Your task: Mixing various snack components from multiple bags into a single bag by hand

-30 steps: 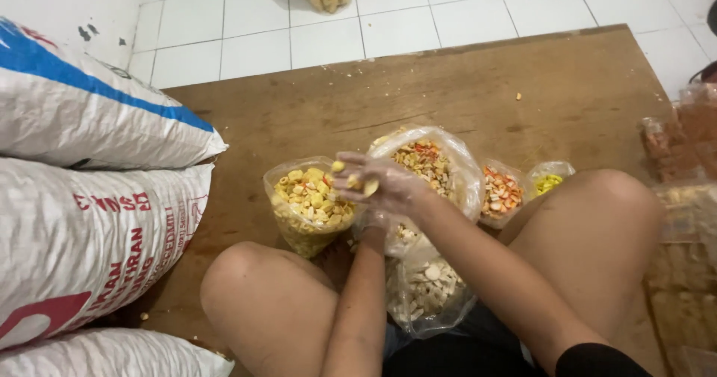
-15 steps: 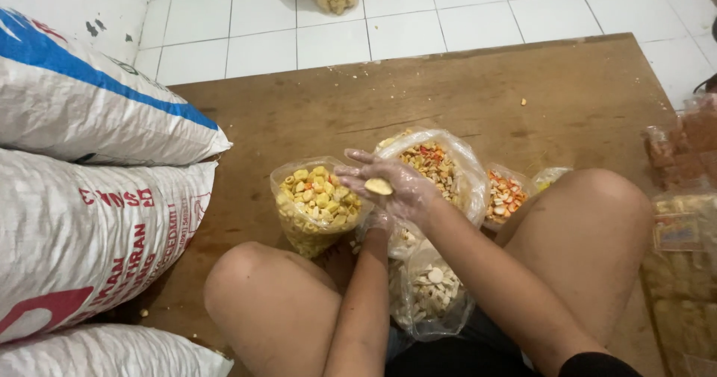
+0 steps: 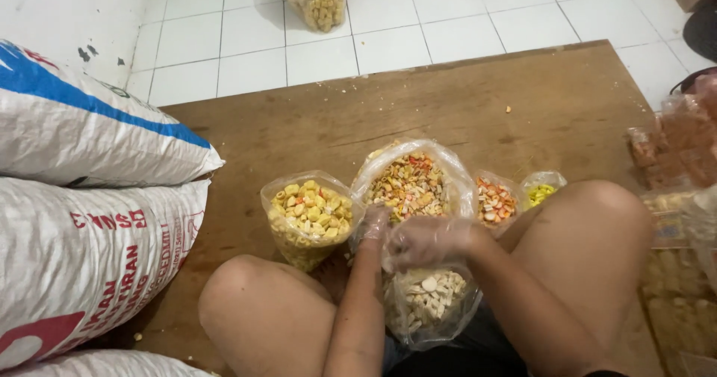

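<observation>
- Both gloved hands meet over the pale-snack bag (image 3: 427,306): right hand (image 3: 426,242) curled closed above its mouth, contents unclear; left hand (image 3: 375,224) pinching its rim.
- Bag sits between the knees, directly beneath them.
- Yellow-snack bag (image 3: 308,216) stands just left.

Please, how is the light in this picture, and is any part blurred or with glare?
Head view: soft, even indoor light with faint shadows; the gloved right hand looks slightly blurred; mild shine on the clear bags; packets at the right edge are soft and hazy.
</observation>
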